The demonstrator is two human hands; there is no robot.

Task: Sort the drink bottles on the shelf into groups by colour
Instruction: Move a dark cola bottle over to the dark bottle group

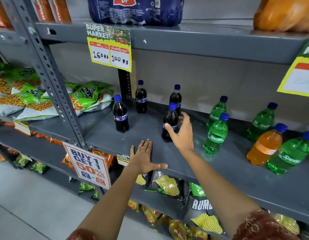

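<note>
- My right hand (182,131) is spread around the nearest dark cola bottle (169,123), fingers open; I cannot tell if they press it.
- My left hand (143,157) lies flat and empty on the shelf (219,170) edge, at 7 o'clock of that bottle.
- Three more dark bottles stand from 9 to 12 o'clock; green bottles (216,134) and an orange bottle (265,146) at 3 o'clock.
- I judge it full, heavyish, stiff, smooth plastic; grip mid-body at the label, upright.
</note>
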